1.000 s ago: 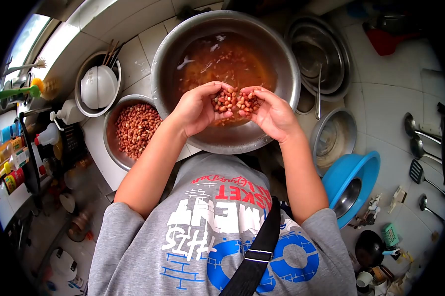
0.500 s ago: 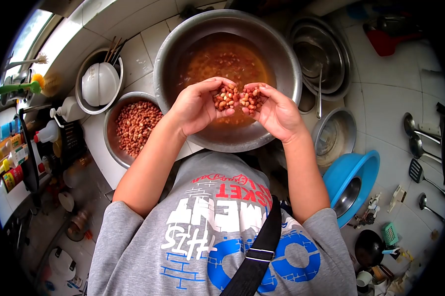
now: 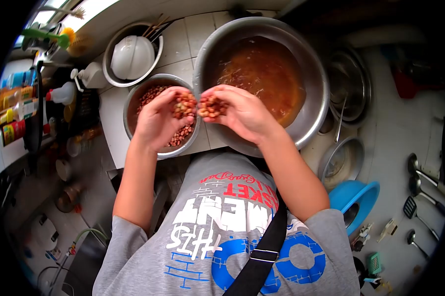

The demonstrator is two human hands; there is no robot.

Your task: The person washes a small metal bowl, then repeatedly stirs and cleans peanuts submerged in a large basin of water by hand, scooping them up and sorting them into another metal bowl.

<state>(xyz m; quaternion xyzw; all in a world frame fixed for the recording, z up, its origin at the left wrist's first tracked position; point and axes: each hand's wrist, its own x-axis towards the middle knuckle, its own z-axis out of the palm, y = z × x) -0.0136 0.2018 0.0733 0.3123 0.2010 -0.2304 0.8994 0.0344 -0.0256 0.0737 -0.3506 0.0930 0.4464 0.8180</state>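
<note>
My left hand (image 3: 158, 121) is cupped around a heap of wet, red-skinned peanuts (image 3: 184, 105), held above the smaller metal bowl (image 3: 195, 134). More peanuts (image 3: 151, 96) lie in that bowl, partly hidden by my hand and wrist. Close beside it, my right hand (image 3: 244, 113) curls round a second handful of peanuts (image 3: 212, 106), over the gap between the bowl and the large metal basin (image 3: 317, 98). Murky reddish-brown water (image 3: 262, 74) fills the basin's bottom; what lies under its surface is hard to make out.
A metal bowl (image 3: 159, 48) with a white dish (image 3: 132, 57) and chopsticks stands at the back left. Stacked metal bowls (image 3: 363, 93) and a blue basin (image 3: 363, 197) are on the right. Bottles (image 3: 22, 108) crowd the left side; several utensils (image 3: 417, 190) hang at right.
Both hands, full of peanuts, have moved left from over the large basin to the smaller bowl. The camera view has shifted, so the bowls appear further right.
</note>
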